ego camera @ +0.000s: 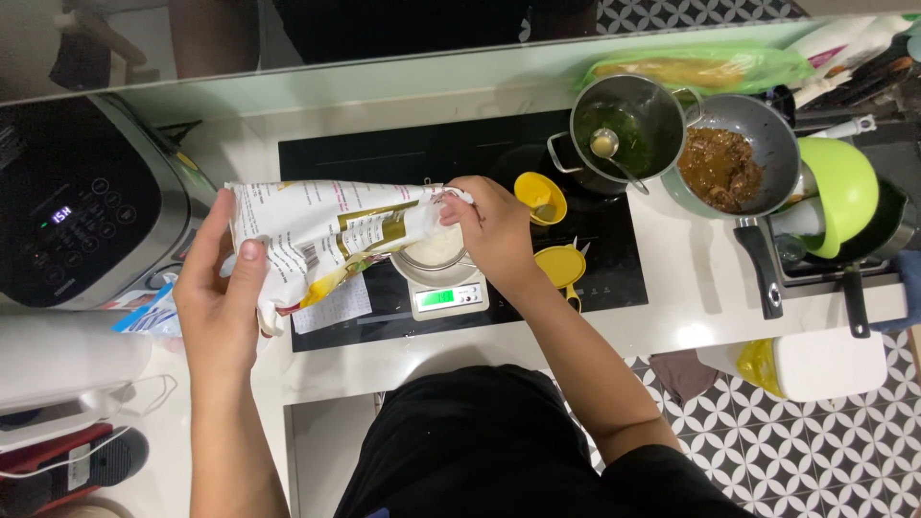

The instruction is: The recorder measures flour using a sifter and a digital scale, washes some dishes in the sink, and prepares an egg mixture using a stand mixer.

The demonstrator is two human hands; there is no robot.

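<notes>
My left hand [219, 293] grips the bottom end of a white printed bag [321, 235], which lies tilted on its side. My right hand [494, 230] pinches the bag's open mouth, held over a small bowl [434, 257] with white powder in it. The bowl stands on a small kitchen scale [449, 299] with a lit green display, on a black cooktop [422, 158].
Two yellow measuring cups [542, 197] lie right of the bowl. A steel pot [624, 125] with green liquid and a ladle, and a pan [734, 158] of brown food sit at the back right. A rice cooker [82, 206] stands at left, a green lid [844, 187] far right.
</notes>
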